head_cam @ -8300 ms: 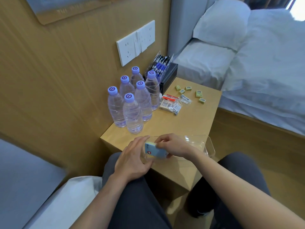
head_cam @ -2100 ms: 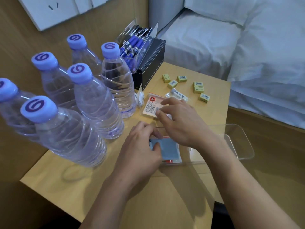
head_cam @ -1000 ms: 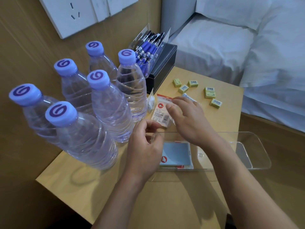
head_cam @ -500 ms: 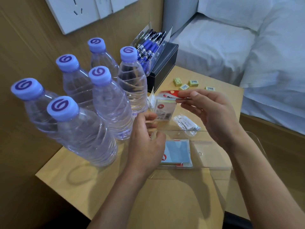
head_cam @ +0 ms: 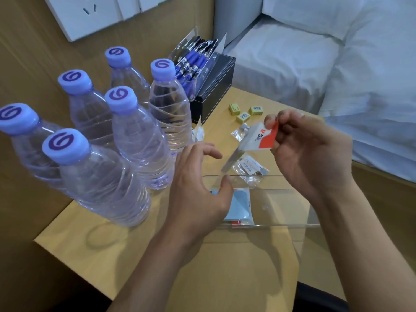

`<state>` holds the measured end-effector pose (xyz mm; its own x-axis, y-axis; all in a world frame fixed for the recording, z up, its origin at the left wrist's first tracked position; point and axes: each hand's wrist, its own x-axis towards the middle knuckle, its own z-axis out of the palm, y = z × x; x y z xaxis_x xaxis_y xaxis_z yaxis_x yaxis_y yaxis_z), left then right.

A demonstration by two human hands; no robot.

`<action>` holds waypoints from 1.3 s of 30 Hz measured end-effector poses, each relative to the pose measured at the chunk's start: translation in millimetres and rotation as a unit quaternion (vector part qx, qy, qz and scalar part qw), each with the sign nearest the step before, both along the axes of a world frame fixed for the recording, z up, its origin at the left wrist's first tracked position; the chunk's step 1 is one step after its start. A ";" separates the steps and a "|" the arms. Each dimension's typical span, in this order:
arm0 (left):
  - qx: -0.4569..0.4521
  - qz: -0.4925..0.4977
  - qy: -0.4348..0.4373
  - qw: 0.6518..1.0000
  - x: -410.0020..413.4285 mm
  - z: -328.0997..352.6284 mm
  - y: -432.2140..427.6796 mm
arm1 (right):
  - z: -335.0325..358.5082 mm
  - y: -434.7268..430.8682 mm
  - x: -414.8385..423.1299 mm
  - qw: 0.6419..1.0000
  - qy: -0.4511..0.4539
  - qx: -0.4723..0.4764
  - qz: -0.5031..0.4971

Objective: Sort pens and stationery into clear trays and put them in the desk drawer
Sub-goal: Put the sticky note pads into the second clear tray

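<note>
Fingers (head_cam: pixel 290 115) of the right hand (head_cam: pixel 315 154) pinch a packet (head_cam: pixel 258 140) over the tray's (head_cam: pixel 283 225) far rim. The left hand (head_cam: pixel 198 194), fingers loosely spread, sits at the tray's end. Sorting step: the packet probably wants lowering beside the pad (head_cam: pixel 240 206).

"M&G" on red-and-white packet (head_cam: pixel 257 139)

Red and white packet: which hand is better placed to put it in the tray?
Right. The right hand pinches the packet, which hangs by the far rim of the tray. The left hand is open at the tray's left end, holding nothing.
</note>
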<state>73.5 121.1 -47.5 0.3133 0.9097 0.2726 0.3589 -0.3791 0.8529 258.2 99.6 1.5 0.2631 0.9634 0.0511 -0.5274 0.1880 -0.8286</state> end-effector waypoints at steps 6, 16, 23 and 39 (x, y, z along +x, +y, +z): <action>0.012 -0.068 -0.035 0.997 4.2 9.6 -3.9 | 6.1 -4.0 -4.8 0.994 0.109 -0.002 0.031; -0.025 -0.086 -0.091 0.992 8.3 13.8 -8.1 | -14.1 -3.7 -3.2 0.997 -0.061 -0.046 -0.002; 0.040 -0.059 -0.042 0.997 3.4 12.4 -4.4 | -6.9 -5.0 -8.0 0.969 -0.228 -0.082 -0.046; -0.110 -0.091 -0.103 0.984 -13.3 -5.0 2.4 | 8.0 -20.4 -6.7 0.847 -0.437 -0.296 0.066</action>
<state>60.1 123.4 -52.4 0.4346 0.8881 0.1497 0.1123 -0.2184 0.9694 251.5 79.2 9.5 0.2629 0.9061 -0.3314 0.3525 -0.4100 -0.8413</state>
